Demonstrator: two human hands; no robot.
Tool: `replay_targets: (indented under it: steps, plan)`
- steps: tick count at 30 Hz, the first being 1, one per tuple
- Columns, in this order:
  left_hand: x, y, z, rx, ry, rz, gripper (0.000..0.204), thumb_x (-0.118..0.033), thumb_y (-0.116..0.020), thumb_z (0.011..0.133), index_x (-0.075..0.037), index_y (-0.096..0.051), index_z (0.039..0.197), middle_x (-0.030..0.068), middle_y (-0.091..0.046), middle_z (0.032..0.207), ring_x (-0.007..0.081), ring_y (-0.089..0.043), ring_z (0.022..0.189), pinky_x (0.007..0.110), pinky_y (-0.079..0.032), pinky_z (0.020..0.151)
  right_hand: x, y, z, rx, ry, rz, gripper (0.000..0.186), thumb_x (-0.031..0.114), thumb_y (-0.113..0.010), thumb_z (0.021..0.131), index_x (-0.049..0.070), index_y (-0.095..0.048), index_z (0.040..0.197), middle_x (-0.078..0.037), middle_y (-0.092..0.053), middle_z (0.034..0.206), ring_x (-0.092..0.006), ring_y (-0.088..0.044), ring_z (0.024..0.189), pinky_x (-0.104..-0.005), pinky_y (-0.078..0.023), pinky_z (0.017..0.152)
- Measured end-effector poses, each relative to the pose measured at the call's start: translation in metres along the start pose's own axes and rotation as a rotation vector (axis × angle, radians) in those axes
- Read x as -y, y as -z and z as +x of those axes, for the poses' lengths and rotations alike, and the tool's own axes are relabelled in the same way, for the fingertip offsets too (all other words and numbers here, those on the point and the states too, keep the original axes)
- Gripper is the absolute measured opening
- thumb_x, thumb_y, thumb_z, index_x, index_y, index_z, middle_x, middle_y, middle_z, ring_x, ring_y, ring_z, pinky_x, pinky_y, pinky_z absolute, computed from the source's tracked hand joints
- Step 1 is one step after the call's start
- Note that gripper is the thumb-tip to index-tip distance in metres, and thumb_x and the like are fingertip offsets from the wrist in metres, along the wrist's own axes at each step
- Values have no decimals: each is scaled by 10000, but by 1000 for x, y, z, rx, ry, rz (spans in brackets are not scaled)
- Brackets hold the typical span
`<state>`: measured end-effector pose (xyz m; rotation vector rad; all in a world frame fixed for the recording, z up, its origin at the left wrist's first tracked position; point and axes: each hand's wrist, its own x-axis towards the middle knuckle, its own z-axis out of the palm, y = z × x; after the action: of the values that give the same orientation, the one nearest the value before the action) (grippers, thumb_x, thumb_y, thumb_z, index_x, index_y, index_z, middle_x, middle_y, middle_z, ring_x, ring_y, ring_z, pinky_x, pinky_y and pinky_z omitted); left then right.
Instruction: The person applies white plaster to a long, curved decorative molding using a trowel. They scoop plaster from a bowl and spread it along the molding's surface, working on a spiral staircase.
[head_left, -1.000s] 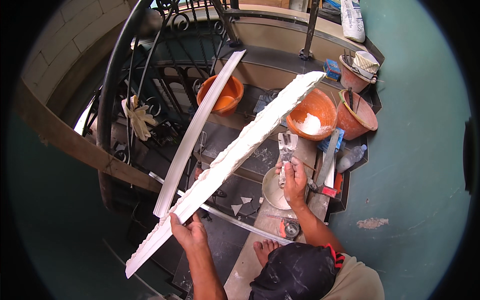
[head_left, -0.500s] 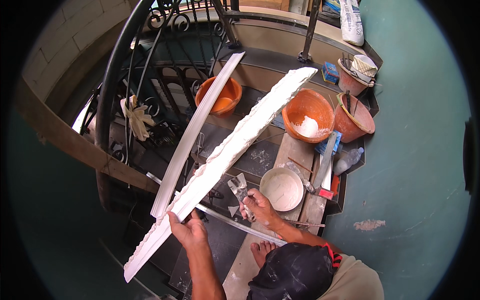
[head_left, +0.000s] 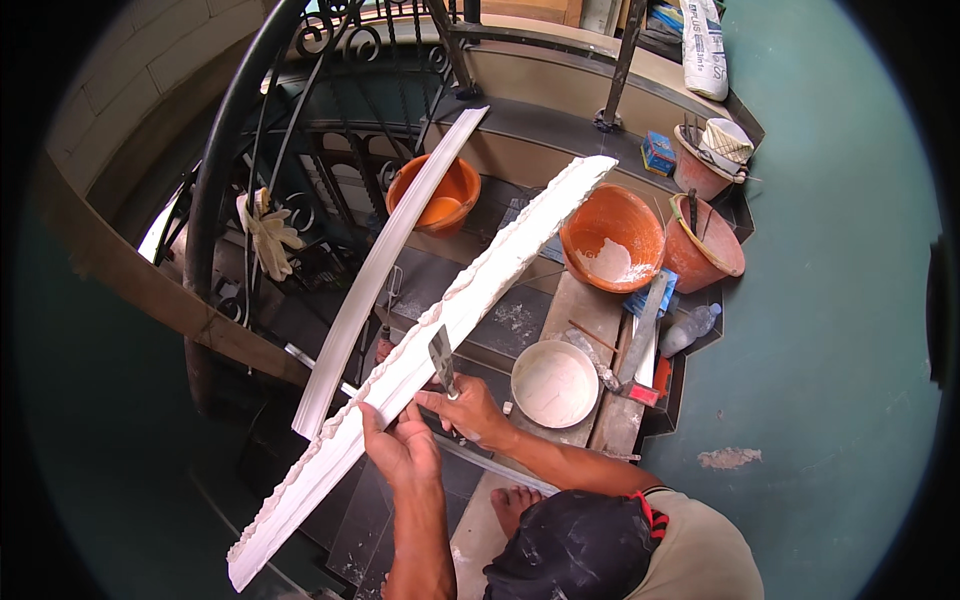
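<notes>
My left hand grips a long white moulding from below, its fingers curled at the edge. The moulding lies diagonally across the view, with a rough, lumpy strip of white paste along its left edge. My right hand holds a putty knife upright against the moulding, just above my left hand. To the right of the hands a round pan of white paste stands on a plank. A second ribbed white moulding leans behind the first.
Orange bucket, bucket with white powder, tool buckets, plastic bottle and white sack stand on dark stairs. An iron railing with hanging gloves lines the left; a green wall bounds the right.
My right hand has moved leftward from over the pan to the moulding, with the knife in it. My left hand and the moulding have shifted slightly, the moulding's top end lower.
</notes>
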<state>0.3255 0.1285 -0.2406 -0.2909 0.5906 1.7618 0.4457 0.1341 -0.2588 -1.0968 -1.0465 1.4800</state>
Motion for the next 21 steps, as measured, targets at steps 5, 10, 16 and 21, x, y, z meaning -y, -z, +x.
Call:
replay_targets:
  steps: [5,10,16,21]
  plan:
    - [15,1,-4,52,78,51,460,-248,-571,1075,53,-463,1406,232,-566,1412,350,-549,1355,495,-474,1170,-9,8,3,-104,-4,116,317,268,-807,939,12,-695,1090,0,-693,846,-18,-525,568,-203,-417,469]
    - [28,3,-9,146,148,236,484,-336,-583,1069,16,-508,1394,196,-602,1392,304,-590,1315,459,-484,1144,11,19,2,-208,-20,276,260,240,-814,933,53,-645,997,36,-614,742,-6,-487,521,-195,-349,408]
    - [14,9,-17,223,109,225,565,-398,-565,1071,3,-467,1455,204,-607,1410,323,-608,1306,475,-470,1152,39,54,15,-304,-5,303,223,182,-789,944,104,-580,942,69,-527,683,-10,-476,491,-185,-313,376]
    - [19,11,-8,267,72,157,599,-349,-535,1087,66,-383,1491,281,-492,1505,399,-533,1379,545,-438,1183,43,86,15,-289,10,96,262,275,-743,991,40,-654,1065,3,-631,740,-21,-488,482,-200,-330,368]
